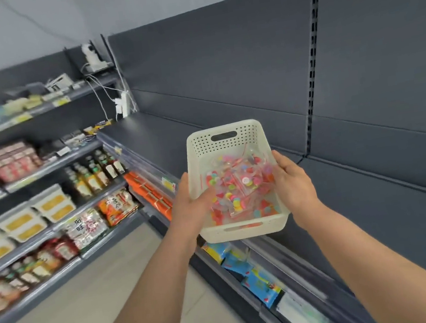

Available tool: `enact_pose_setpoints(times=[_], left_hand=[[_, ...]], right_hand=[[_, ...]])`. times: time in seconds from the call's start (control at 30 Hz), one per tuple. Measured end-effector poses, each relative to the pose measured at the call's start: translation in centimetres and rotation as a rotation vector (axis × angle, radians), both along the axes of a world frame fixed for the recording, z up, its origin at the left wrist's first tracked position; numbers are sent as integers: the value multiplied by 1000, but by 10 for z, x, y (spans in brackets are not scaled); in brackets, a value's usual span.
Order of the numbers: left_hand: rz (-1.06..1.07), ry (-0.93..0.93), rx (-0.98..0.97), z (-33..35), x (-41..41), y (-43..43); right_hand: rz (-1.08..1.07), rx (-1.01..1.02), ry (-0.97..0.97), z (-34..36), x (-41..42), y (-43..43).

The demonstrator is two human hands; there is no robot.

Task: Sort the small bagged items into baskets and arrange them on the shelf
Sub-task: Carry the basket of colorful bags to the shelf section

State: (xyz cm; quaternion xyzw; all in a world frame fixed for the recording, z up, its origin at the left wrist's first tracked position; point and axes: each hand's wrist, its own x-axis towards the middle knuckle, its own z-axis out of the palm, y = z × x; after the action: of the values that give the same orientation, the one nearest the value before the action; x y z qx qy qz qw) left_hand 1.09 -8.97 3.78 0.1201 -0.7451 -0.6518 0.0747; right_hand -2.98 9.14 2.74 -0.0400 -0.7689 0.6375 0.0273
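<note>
Now both hands [190, 209] grip a cream perforated basket [227, 142] of colourful bags [240, 187].

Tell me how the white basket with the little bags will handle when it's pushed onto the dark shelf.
The white basket is probably stiff: its plastic walls keep shape where the left hand and right hand grip them. Likely light, since the little bags form only a shallow layer. Low and wide, it should slide on the dark shelf rather than tip.
</note>
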Motion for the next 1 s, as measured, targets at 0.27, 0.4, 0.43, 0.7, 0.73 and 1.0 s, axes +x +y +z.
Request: enact_pose_setpoints(times=[0.27, 0.4, 0.43, 0.7, 0.73, 1.0], left_hand=[[253, -104, 61, -4, 44, -98], [318, -106, 104, -10, 51, -157], [332, -105, 109, -12, 52, -174], [362, -138, 115, -15, 36, -321], [359, -133, 101, -14, 31, -338], [344, -118, 106, -20, -22, -427]], right_hand=[[242, -21, -29, -9, 8, -112], [305, 8, -34, -11, 2, -179], [317, 8, -28, -13, -1, -198], [348, -57, -96, -23, -26, -350], [350, -66, -97, -23, -30, -366], [363, -21, -77, -24, -85, -450]])
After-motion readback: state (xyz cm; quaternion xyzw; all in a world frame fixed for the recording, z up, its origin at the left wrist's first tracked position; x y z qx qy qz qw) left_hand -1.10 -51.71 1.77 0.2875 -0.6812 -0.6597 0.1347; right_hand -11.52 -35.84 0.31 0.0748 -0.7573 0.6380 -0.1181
